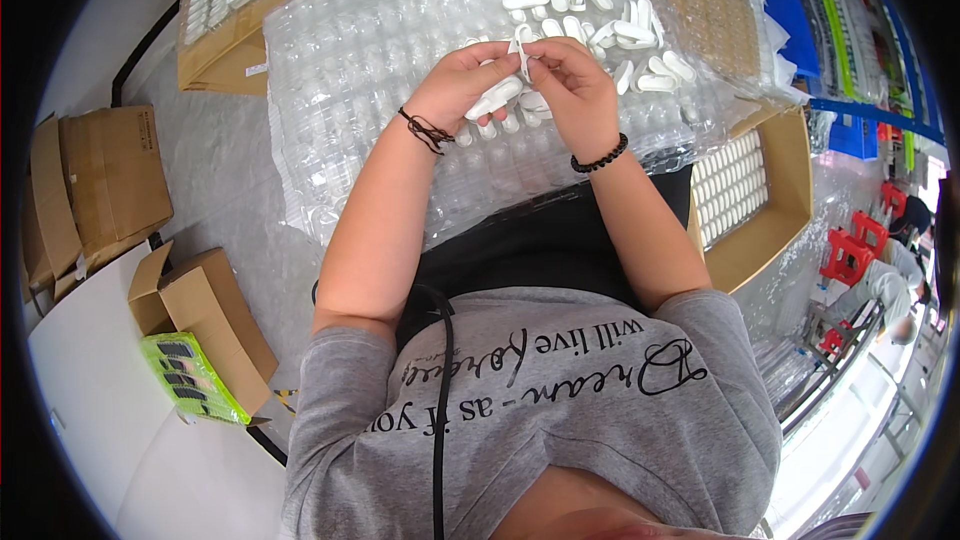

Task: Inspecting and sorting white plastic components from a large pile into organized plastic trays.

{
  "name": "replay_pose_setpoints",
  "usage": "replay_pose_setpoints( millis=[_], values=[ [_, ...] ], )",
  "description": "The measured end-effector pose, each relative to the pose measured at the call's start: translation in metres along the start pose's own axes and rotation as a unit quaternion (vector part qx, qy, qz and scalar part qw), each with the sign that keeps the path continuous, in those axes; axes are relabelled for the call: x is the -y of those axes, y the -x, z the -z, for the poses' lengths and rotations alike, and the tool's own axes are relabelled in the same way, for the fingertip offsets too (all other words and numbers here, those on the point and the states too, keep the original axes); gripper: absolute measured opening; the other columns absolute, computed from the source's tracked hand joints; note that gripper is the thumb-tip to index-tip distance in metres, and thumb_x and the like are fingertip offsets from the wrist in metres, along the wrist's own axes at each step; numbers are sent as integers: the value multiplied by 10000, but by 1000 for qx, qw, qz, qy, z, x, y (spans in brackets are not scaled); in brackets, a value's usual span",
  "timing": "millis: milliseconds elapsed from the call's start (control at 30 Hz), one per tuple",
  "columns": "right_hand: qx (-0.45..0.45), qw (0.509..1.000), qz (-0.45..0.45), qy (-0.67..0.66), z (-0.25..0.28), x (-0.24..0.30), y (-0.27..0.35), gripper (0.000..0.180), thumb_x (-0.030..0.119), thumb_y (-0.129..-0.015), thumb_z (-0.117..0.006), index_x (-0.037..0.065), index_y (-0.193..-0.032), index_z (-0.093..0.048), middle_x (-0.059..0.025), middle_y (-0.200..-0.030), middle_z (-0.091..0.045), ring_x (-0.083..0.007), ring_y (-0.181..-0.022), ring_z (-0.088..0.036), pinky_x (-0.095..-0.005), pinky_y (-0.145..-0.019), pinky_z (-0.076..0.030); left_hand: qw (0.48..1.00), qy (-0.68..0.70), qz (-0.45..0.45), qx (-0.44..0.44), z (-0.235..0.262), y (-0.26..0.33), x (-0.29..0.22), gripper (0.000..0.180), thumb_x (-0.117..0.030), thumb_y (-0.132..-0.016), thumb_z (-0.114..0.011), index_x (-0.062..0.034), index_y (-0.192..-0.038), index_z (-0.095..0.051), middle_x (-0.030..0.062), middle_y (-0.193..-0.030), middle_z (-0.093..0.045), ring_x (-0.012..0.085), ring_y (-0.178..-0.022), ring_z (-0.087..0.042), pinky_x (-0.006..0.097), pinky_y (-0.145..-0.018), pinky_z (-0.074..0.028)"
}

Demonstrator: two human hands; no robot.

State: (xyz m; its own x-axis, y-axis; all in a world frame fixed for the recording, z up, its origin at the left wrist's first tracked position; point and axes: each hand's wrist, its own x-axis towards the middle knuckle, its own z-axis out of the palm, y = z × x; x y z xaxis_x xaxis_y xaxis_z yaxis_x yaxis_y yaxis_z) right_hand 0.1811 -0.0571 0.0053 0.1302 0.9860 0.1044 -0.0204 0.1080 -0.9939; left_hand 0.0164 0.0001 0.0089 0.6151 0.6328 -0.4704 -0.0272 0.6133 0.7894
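Observation:
Both my hands meet over a bubble-wrap-covered table (350, 70). Between the fingertips of my left hand (462, 80) and my right hand (578, 90) a small white plastic piece (521, 40) is pinched upright. A second white oblong piece (494, 98) lies in the lower fingers of my left hand. Several loose white oblong pieces are spread just beyond and to the right of my right hand, among them one piece (634, 34) in a heap and another (656, 83) nearer the right. More pieces show partly under my hands.
A cardboard box (775, 215) with rows of white pieces stands right of the table. Another carton (215, 65) with filled trays is at the far left. Brown boxes (118, 170) sit on the left, near an opened carton (215, 310). People and red stools (850, 255) appear at far right.

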Motion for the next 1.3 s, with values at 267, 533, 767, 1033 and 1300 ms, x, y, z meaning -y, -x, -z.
replay_pose_setpoints(
  millis=[267, 533, 767, 1033, 1300],
  values=[
    [20, 995, 45, 87, 0, 6, 0, 171, -26, -827, -636, 41, -981, -665, -15, -962, -524, -96, -810, -552, -213, -686, -471, 995, 63, -28, 65, 5, -1, 5, 438, -352, -888, -659, -94, -1214, -520, 33, -793, -640, 91, -488, -555, 197, -393, -404],
    [44, 975, 93, 195, -6, 11, 6, 190, -69, -852, -560, 29, -1013, -586, -49, -991, -505, -128, -839, -526, -255, -684, -459, 996, 56, -31, 60, 6, -2, 12, 349, -338, -894, -656, -114, -1141, -551, 23, -774, -632, 90, -482, -546, 202, -388, -401],
    [-33, 924, 166, 342, -21, 12, 8, 195, -32, -835, -573, 45, -1010, -614, -73, -921, -563, -223, -796, -599, -344, -660, -486, 999, 39, -31, 5, -4, 4, 6, 273, -293, -912, -638, -102, -1091, -560, 20, -770, -630, 95, -474, -544, 197, -359, -356],
    [-18, 965, 43, 259, 55, -5, -16, 204, 43, -798, -619, 113, -968, -707, -95, -929, -615, -275, -798, -583, -340, -693, -478, 974, 175, -125, -69, 16, -3, -1, 436, -244, -944, -542, -96, -1335, -420, 84, -1021, -583, 114, -550, -464, 211, -406, -330],
    [205, 868, 139, 431, 49, -4, 9, 213, 159, -786, -706, 92, -988, -689, -87, -930, -601, -274, -870, -567, -354, -774, -457, 955, 272, -119, 7, 21, -5, 11, 285, -187, -904, -616, -134, -1164, -513, 68, -1002, -575, 140, -667, -545, 214, -436, -382]
  ],
)
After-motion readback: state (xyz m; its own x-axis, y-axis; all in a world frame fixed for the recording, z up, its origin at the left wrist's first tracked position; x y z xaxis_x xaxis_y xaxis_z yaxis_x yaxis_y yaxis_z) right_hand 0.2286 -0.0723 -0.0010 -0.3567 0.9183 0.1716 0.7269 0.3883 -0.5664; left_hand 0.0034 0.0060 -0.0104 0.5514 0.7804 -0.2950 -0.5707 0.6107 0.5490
